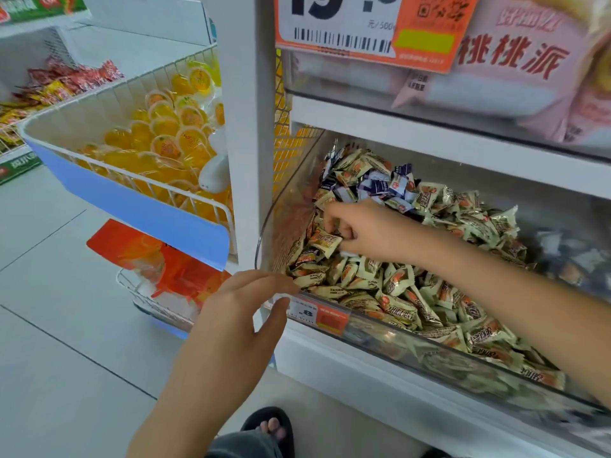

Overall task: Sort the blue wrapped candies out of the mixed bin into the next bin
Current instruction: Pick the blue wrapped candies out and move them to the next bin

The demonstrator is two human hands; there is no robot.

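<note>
A clear plastic bin [380,338] on the shelf is heaped with pale green wrapped candies [429,305]. Several blue and white wrapped candies [380,186] lie in a cluster at the bin's back left. My right hand [360,229] reaches into the left part of the bin, just in front of that cluster, its fingers curled down among the wrappers; what they grip is hidden. My left hand [244,309] hovers at the bin's front left corner with relaxed fingers, holding nothing. A neighbouring bin [568,259] at the right holds dark wrapped candies, blurred.
A wire basket [125,196] with a blue front holds orange jelly cups to the left, past a white shelf post [251,133]. Above the bin sits a shelf with pink packets [515,74] and an orange price tag [363,31]. Below left is tiled floor [66,325].
</note>
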